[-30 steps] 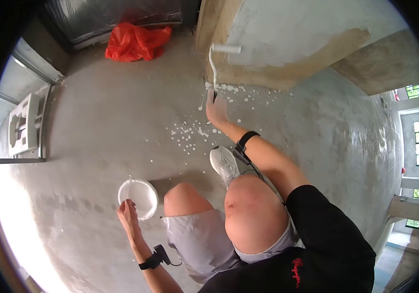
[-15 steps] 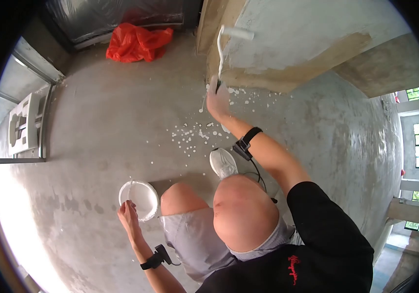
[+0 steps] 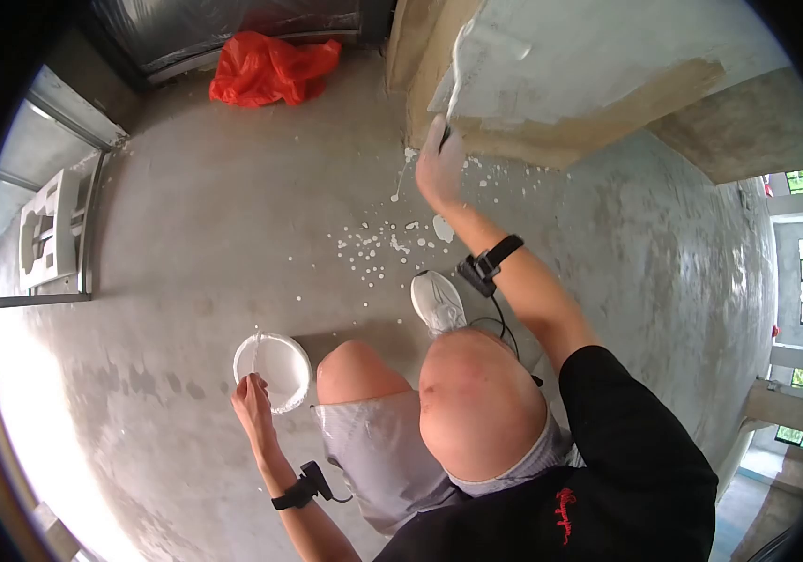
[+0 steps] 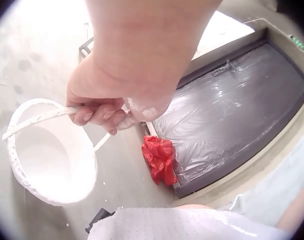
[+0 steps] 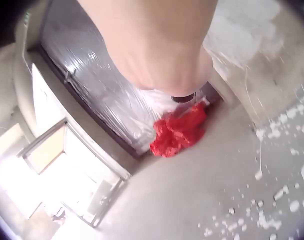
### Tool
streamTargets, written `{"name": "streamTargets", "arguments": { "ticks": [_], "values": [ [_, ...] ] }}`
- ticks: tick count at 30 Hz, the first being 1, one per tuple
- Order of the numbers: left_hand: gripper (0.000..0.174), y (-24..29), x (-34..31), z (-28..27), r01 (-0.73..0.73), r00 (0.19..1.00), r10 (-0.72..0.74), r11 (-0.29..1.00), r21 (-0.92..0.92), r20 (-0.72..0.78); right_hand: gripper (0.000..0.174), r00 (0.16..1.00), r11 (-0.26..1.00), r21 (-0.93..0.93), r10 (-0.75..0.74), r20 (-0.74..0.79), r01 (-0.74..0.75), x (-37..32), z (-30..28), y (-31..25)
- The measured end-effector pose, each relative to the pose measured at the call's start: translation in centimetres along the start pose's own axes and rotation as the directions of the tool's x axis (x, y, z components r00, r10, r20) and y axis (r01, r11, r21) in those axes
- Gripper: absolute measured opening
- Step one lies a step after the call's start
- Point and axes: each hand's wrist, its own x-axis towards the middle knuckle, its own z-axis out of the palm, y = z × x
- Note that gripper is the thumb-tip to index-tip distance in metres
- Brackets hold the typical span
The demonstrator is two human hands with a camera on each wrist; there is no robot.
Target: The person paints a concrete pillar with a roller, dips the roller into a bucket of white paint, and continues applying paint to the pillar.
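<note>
My left hand (image 3: 252, 407) grips the handle (image 4: 47, 117) of a white bucket (image 3: 306, 375), fingers curled round it in the left wrist view. White paint coats the bucket's rim and inside. White smears mark this hand near the thumb. My right hand (image 3: 441, 173) holds a paint roller (image 3: 459, 70) by its dark grip, whose end (image 5: 184, 98) shows under the hand in the right wrist view. The roller's white head lies over the whitened part of the wall (image 3: 589, 56). Below that coat runs a bare brown strip.
White paint spots (image 3: 392, 245) dot the grey floor (image 3: 186, 234) between the bucket and the wall. A red plastic bag (image 3: 270, 70) lies by a plastic-covered panel (image 4: 232, 105). Close to the bucket are the person's knees (image 3: 481, 393) and a white shoe (image 3: 437, 302).
The right hand and roller have moved up and to the right, from the wall's lower edge onto the whitened area. The left hand still holds the bucket handle.
</note>
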Motion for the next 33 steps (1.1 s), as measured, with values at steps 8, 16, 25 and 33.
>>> {"name": "streamTargets", "arguments": {
  "ticks": [8,16,25,33],
  "values": [
    [0.027,0.2,-0.2,0.0,0.029,1.0,-0.029,0.999,-0.038,0.009,0.055,0.976,0.982,-0.18,0.099,0.193,-0.064,-2.8,-1.2,6.2],
    [0.031,0.2,-0.1,-0.3,0.025,1.0,-0.024,0.999,-0.024,0.014,0.057,0.974,0.9,-0.435,0.079,0.21,0.021,-5.3,0.9,13.0],
    [0.027,0.2,-0.1,0.1,0.024,1.0,-0.024,1.0,-0.002,0.012,0.053,0.913,0.912,-0.124,-0.4,-0.076,0.39,3.3,-4.4,-3.2],
    [0.031,-0.2,0.0,0.2,0.008,1.0,-0.008,1.0,-0.024,0.01,0.05,0.99,0.985,-0.138,-0.092,0.102,0.106,2.7,-7.0,-1.0]
  ]
}}
